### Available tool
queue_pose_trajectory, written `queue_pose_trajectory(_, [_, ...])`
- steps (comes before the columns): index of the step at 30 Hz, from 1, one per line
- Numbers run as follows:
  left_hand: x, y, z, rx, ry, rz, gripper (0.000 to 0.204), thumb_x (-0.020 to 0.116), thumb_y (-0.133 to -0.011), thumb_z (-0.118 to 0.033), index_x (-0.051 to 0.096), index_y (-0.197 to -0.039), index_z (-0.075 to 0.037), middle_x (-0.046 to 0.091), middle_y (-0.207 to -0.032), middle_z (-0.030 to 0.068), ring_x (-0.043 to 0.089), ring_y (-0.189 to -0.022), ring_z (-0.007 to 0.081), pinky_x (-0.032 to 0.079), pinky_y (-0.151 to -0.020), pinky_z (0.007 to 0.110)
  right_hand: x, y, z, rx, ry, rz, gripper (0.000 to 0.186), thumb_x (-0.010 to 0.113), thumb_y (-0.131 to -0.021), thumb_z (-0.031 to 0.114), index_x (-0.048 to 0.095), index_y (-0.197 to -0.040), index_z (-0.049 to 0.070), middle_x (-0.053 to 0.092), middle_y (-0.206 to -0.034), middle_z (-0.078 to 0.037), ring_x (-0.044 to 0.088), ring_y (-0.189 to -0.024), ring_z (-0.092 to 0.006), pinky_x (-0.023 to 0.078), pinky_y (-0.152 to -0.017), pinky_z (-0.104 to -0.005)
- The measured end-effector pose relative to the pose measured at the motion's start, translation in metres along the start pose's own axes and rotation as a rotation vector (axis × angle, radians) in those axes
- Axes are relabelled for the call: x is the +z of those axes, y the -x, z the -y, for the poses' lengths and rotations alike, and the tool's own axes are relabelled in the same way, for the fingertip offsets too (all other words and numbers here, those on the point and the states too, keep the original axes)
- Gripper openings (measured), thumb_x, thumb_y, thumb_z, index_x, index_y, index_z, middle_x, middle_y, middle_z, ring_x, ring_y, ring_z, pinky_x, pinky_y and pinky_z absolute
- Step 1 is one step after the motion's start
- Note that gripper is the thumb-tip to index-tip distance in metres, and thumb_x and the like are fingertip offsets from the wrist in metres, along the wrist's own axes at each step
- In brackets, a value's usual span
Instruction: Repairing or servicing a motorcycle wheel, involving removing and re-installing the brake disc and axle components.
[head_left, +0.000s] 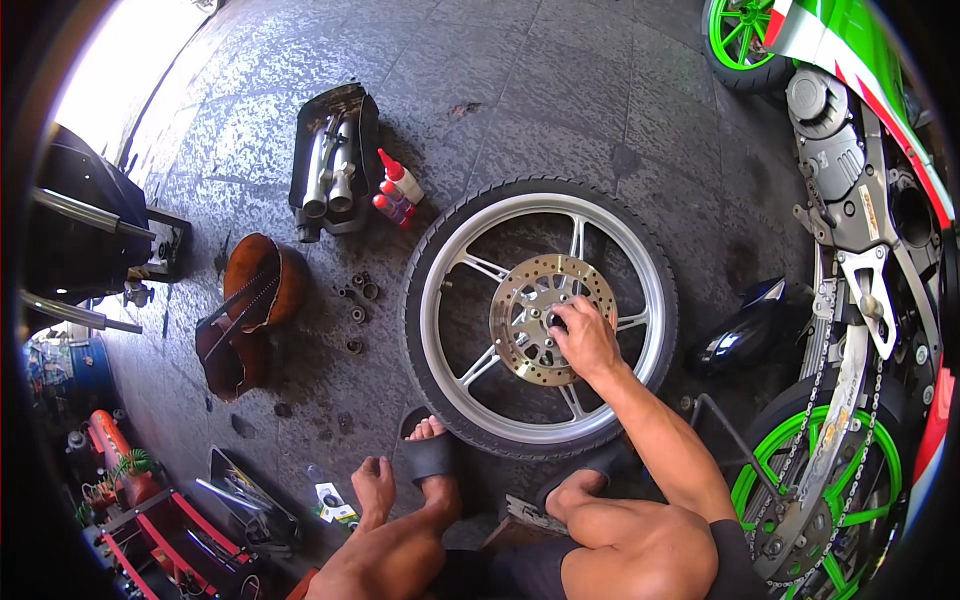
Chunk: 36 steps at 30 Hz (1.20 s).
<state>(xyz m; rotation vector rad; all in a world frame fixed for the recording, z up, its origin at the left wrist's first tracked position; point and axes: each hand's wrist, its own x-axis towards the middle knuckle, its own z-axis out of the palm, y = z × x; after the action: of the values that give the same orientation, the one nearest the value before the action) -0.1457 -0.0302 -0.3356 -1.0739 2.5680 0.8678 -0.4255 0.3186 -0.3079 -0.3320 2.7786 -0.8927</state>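
Note:
A motorcycle wheel with a black tyre (425, 345) and silver spokes lies flat on the floor before me. A drilled brake disc (513, 290) is mounted at its middle. My right hand (587, 340) reaches over the disc with thumb and fingers pinched at the hub; whatever they hold there is small, dark and partly hidden. Beside my left shin, my left hand (373, 490) is loosely closed, its palm side hidden. Nearest to that hand is a small white and green package (334, 503) on the floor.
Small metal rings (358, 314) lie left of the wheel. Behind them are red-capped bottles (400, 180), a dark tray (365, 105) holding fork tubes and an orange-brown container (265, 265). A partly stripped motorcycle (850, 270) stands at right, a red tool rack (170, 530) at lower left.

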Motion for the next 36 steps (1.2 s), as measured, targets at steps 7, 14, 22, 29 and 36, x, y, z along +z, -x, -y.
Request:
queue_pose_trajectory(7, [0.011, 0.001, -0.005, 0.074, -0.006, -0.034, 0.03, 0.063, -0.09, -0.018, 0.062, -0.077, 0.008, 0.062, -0.07, 0.0278, 0.065, -0.062, 0.0382, 0.047, -0.061, 0.044, 0.001, -0.001, -0.001, 0.07, 0.008, 0.02, 0.028, 0.074, -0.083, 0.011, 0.069, -0.11, 0.004, 0.063, -0.111, -0.016, 0.064, -0.103, -0.0361, 0.053, -0.089, -0.0441])
queue_pose_trajectory(14, [0.012, -0.004, 0.001, 0.048, 0.12, -0.075, 0.03, 0.063, -0.091, -0.016, 0.06, -0.075, 0.009, 0.062, -0.064, 0.0223, 0.06, -0.056, 0.024, 0.044, -0.057, 0.042, -0.023, 0.159, -0.006, 0.37, -0.234, -0.413, 0.021, 0.068, -0.087, 0.004, 0.067, -0.108, 0.0, 0.066, -0.095, -0.016, 0.066, -0.084, -0.0282, 0.052, -0.073, -0.035])
queue_pose_trajectory(22, [0.034, -0.018, 0.03, 0.207, 0.199, 0.087, 0.028, 0.058, -0.095, -0.014, 0.063, -0.082, 0.01, 0.065, -0.069, 0.0174, 0.054, -0.061, 0.0196, 0.044, -0.059, 0.039, 0.034, 0.407, 0.043, 1.09, -0.719, -0.331, 0.019, 0.063, -0.09, 0.011, 0.058, -0.104, -0.001, 0.064, -0.092, -0.011, 0.061, -0.082, -0.0249, 0.05, -0.076, -0.0363])
queue_pose_trajectory(29, [0.023, -0.021, 0.015, 0.241, 0.119, 0.105, 0.029, 0.058, -0.094, -0.014, 0.061, -0.079, 0.01, 0.063, -0.066, 0.0172, 0.053, -0.059, 0.0201, 0.042, -0.057, 0.039, 0.039, 0.424, 0.064, 1.168, -0.828, -0.33, 0.026, 0.064, -0.091, 0.013, 0.056, -0.112, -0.001, 0.064, -0.093, -0.01, 0.062, -0.081, -0.0225, 0.051, -0.077, -0.0355])
queue_pose_trajectory(36, [0.015, -0.005, 0.002, 0.098, 0.092, -0.004, 0.032, 0.062, -0.091, -0.021, 0.065, -0.078, 0.008, 0.065, -0.069, 0.0238, 0.06, -0.061, 0.0292, 0.046, -0.061, 0.043, -0.009, 0.366, 0.066, 1.065, -0.855, -0.404, 0.034, 0.065, -0.092, 0.015, 0.053, -0.119, -0.001, 0.065, -0.093, -0.009, 0.063, -0.081, -0.0201, 0.052, -0.077, -0.0348])
